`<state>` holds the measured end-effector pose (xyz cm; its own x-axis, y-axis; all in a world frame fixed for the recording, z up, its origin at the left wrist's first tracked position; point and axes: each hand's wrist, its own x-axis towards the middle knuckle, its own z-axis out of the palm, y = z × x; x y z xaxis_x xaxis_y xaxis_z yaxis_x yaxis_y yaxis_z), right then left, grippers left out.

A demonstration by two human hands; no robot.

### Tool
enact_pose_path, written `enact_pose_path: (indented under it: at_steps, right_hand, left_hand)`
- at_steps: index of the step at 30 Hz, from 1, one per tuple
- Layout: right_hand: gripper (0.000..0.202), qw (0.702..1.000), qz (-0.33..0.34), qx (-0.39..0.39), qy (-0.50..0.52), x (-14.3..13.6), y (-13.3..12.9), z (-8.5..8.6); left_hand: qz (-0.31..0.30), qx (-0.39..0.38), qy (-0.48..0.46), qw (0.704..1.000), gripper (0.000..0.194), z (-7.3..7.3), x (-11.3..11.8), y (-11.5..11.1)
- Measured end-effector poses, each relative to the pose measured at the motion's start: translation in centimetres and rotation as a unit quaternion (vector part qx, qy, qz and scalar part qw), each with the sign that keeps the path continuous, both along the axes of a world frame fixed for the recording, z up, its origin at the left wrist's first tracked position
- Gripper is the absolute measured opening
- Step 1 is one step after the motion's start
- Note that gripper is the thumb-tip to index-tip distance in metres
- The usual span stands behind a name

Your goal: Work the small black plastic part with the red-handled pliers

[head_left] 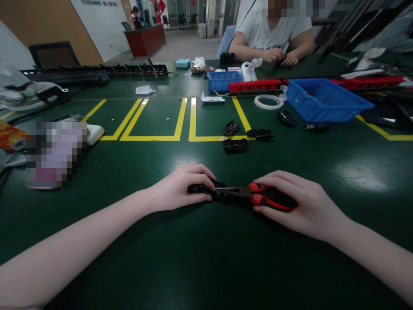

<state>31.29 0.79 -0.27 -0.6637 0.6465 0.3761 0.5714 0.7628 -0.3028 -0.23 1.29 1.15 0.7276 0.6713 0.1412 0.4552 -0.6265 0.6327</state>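
Note:
In the head view my left hand (189,185) is closed around a small black plastic part (200,188), low over the dark green table. My right hand (300,202) wraps the red and black handles of a pair of long-nose pliers (271,202). The pliers' jaws point left and reach the black part beside my left fingertips. Whether the jaws grip something small there I cannot tell. Beyond my hands lie several similar black parts, one nearest (235,145) and another just right of it (260,134).
Yellow tape lines (151,138) mark the green table (155,267). At the back right stand a large blue bin (329,103), a smaller blue bin (224,81) and a white tape roll (268,102). A blurred-out phone-like object (56,153) lies left. Across the table sits a person (274,38).

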Motion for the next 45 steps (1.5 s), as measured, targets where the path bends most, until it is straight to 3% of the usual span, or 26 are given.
enact_pose_path:
  at_steps: [8, 15, 36, 45]
  right_hand:
    - [0.039, 1.0, 0.002, -0.003, -0.002, 0.1, 0.0, 0.1]
    - [0.04, 1.0, -0.007, -0.007, 0.003, 0.2, 0.0, 0.1]
    - [0.041, 1.0, -0.01, -0.009, -0.01, 0.3, 0.0, 0.0]
    - [0.039, 0.999, -0.011, 0.041, -0.024, 0.3, 0.0, 0.4]
  left_hand:
    - [0.004, -0.026, 0.003, 1.0, 0.011, 0.0, 0.0, 0.2]
    - [0.04, -0.072, -0.048, 0.995, 0.011, -0.2, 0.3, 0.0]
    - [0.033, -0.054, -0.063, 0.996, 0.007, -0.6, 0.2, 0.1]
    - [0.023, -0.029, -0.08, 0.996, 0.01, -1.1, -0.1, 0.5]
